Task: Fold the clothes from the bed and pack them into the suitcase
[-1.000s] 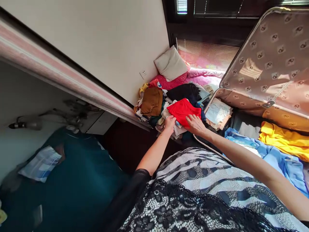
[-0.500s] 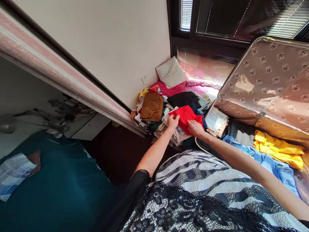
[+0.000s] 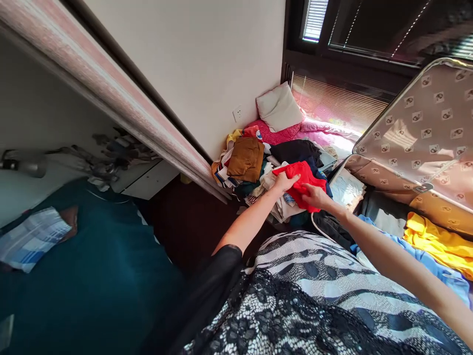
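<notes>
A bright red garment lies over a heap of clothes, its exact kind hard to make out. My left hand grips its near left side, thumb stretched over the cloth. Closed on its near right part is my right hand, fingers bent into the fabric. Beneath it are pale folded clothes, partly covered. Left of the red cloth sits a folded brown garment on top of mixed clothes. Behind it lies a black garment.
An open suitcase with a patterned lining stands at the right, holding a yellow garment and blue clothes. A pale cushion leans at the wall. A bed with a teal sheet fills the lower left.
The view has swung left, so everything sits further right. My left hand has moved further onto the red garment, and my right hand's fingers have curled into its cloth.
</notes>
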The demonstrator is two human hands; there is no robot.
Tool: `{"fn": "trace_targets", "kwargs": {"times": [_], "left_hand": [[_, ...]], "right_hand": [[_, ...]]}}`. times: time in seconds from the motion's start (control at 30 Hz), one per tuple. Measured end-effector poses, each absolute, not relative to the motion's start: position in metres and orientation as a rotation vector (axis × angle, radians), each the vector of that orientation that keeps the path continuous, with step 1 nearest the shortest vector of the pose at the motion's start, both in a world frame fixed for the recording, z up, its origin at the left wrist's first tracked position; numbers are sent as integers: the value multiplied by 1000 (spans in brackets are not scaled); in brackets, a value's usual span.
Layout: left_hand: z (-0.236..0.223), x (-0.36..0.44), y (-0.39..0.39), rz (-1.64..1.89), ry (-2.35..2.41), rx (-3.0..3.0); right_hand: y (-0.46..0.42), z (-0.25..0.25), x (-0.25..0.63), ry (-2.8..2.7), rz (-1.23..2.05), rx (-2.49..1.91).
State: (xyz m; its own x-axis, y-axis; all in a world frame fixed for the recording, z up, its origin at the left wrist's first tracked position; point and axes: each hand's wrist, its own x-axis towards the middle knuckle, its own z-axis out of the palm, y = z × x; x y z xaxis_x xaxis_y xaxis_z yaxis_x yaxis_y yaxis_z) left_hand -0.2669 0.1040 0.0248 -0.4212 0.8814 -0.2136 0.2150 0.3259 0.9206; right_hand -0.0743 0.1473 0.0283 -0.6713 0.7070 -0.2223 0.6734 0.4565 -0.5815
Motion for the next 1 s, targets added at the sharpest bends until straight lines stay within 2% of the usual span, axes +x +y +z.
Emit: {"fn": "trace_targets", "kwargs": {"times": [0.1,0.2,0.33,0.47,0.73,0.83,1.0], "left_hand": [[24,-269,111,909,1986,981],[27,-274,116,886,2050,1090],[29,-284,117,861,2149,1164],[26,-297,113,671,2250,1229],[49,-311,129,382,2113,1373],[61,-302,141,467,1999,1367],[72,-281,154,888,1515,1025]], "right_hand": [[129,23,-86,-2825,779,-1299],[121,25,-97,-2780,609,-1477],[122,32,-115,-2707,679,-1530],[121,35,-127,-2722,758,-1546],[112,38,-140,-2582,842,-1814],[110,34,-145,-2463,859,-1879],[126,18,-135,-1979,1053,-1728]]}}
